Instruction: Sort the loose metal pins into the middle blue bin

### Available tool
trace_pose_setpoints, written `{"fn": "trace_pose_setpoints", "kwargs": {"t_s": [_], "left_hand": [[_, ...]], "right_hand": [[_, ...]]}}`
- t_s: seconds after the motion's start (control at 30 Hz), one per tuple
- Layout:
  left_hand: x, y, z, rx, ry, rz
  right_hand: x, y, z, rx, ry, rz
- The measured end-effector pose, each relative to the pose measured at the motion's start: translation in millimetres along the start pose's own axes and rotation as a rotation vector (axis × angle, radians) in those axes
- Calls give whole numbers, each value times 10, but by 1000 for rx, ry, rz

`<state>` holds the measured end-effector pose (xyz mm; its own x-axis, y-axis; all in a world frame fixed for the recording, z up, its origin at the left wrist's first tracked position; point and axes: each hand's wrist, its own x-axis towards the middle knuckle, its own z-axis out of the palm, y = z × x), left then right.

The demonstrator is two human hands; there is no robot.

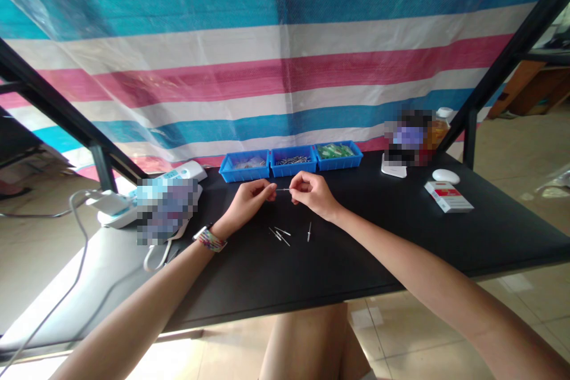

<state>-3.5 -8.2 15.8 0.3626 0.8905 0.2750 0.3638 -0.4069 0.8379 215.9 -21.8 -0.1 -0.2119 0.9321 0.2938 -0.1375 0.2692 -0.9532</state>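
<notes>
Thin metal pin (283,190) between fingertips

Mid-frame, the left hand (249,199) and right hand (312,193) meet above the surface (356,249), a pin (282,190) between their fingers. Just below them lie loose pins (285,234). Above them three bins (291,161) stand in a row. A phone (133,202) sits at left; a mouse (446,176) and box (448,196) at right.
</notes>
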Motion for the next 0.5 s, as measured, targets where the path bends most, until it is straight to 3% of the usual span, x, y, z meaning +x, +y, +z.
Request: {"fn": "trace_pose_setpoints", "kwargs": {"t_s": [0.27, 0.5], "left_hand": [[9, -74, -19, 8, -27, 6], [8, -90, 0, 30, -78, -7]], "right_hand": [[74, -6, -43, -12, 75, -50], [363, 34, -200, -115, 410, -153]]}}
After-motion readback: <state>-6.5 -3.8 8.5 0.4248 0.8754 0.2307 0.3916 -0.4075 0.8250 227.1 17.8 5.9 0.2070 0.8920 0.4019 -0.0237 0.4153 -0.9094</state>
